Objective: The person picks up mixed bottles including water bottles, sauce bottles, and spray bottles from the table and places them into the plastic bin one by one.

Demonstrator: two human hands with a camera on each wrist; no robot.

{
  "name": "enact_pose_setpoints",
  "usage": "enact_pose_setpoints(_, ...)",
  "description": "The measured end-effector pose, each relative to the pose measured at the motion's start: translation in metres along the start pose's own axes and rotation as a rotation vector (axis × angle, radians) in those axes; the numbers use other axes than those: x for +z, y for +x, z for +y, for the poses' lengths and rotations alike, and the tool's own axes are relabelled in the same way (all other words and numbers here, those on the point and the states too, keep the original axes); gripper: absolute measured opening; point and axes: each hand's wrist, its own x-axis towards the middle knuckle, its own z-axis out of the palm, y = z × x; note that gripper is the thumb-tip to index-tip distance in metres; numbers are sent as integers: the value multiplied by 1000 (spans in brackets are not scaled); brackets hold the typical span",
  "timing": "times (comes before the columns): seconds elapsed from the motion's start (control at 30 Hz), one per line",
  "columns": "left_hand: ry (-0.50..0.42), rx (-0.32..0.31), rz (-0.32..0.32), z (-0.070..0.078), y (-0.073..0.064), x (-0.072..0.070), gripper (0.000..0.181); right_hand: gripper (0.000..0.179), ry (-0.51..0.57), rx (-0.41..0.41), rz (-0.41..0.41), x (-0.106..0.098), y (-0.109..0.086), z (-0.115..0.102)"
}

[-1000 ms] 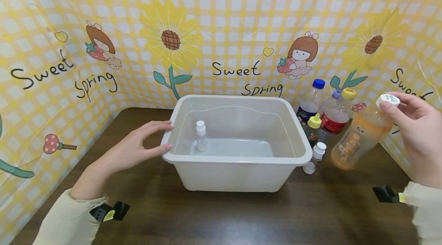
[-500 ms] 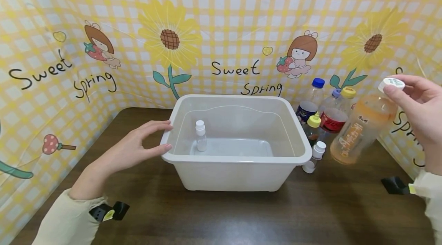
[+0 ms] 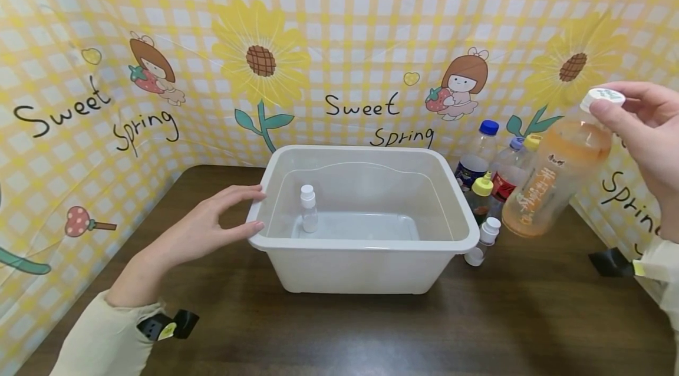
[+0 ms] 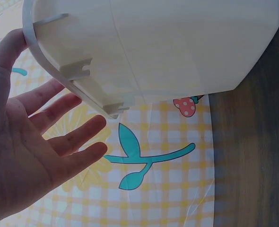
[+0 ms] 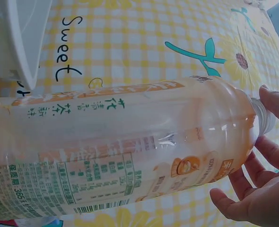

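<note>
My right hand pinches the white cap of a clear plastic drink bottle with an orange label. The bottle hangs tilted, its base toward the bin, above the table at the right. In the right wrist view the thumb and fingers hold the cap, and the drink bottle fills the frame. My left hand touches the left rim of a white plastic bin, fingers spread and loosely bent. The left wrist view shows the left hand with its fingertips at the bin rim. A small clear bottle with a white cap stands inside the bin.
Right of the bin stand a blue-capped bottle, a red-labelled bottle, a yellow-nozzled squeeze bottle and a small white-capped bottle. A yellow-capped bottle is mostly hidden behind the drink bottle. A checked cloth surrounds the brown table.
My right hand has risen with the drink bottle, which now overlaps the yellow-capped bottle more. The left hand stays at the bin's rim.
</note>
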Motion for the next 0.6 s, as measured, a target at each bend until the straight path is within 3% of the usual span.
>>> enact_pose_setpoints(0.6, 3, -1, -2, 1, -1, -1, 50, 17, -27, -9, -6, 15, 30, -19)
